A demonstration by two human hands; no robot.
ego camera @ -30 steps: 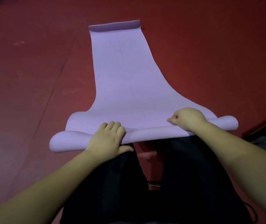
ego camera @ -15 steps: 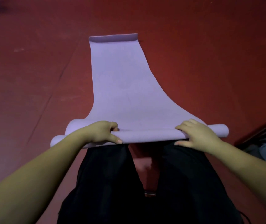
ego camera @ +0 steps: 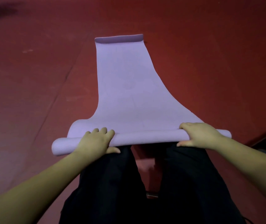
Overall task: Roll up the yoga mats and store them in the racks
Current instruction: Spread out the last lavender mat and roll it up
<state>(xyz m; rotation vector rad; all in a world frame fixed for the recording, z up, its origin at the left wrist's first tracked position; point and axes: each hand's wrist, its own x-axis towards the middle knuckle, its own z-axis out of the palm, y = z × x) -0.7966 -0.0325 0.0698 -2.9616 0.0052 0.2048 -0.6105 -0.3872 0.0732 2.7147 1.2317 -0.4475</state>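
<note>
Your left hand (ego camera: 95, 141) and right hand (ego camera: 197, 135) curl over the rolled end of the lilac yoga mat (ego camera: 125, 88) on the red floor (ego camera: 32, 94), fingers clamped on it. Keep pressure even, rolling straight toward the curled far edge (ego camera: 118, 38).

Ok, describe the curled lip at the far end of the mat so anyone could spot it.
On the red floor lies a lilac yoga mat, rolled at the near end. Follow it away from both hands to its far edge: the curled lip is a darker purple strip, turned up.
</note>
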